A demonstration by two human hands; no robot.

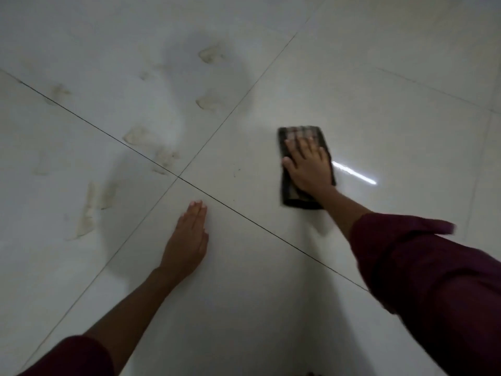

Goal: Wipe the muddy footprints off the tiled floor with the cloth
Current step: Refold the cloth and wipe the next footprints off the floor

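Right hand [307, 165] presses the dark cloth [305, 169] flat at 2 o'clock, left hand [188, 240] splayed empty; muddy footprints [141, 137] at 10 o'clock remain unwiped

Dark checked cloth [306, 169]; pale floor [379, 118]; maroon sleeve [433, 280].

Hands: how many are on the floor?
2. The left hand lies flat on the bare tiled floor near where the grout lines cross. The right hand presses flat on the dark cloth, farther right.

Head view, steeply down onto nearby floor [352, 77]
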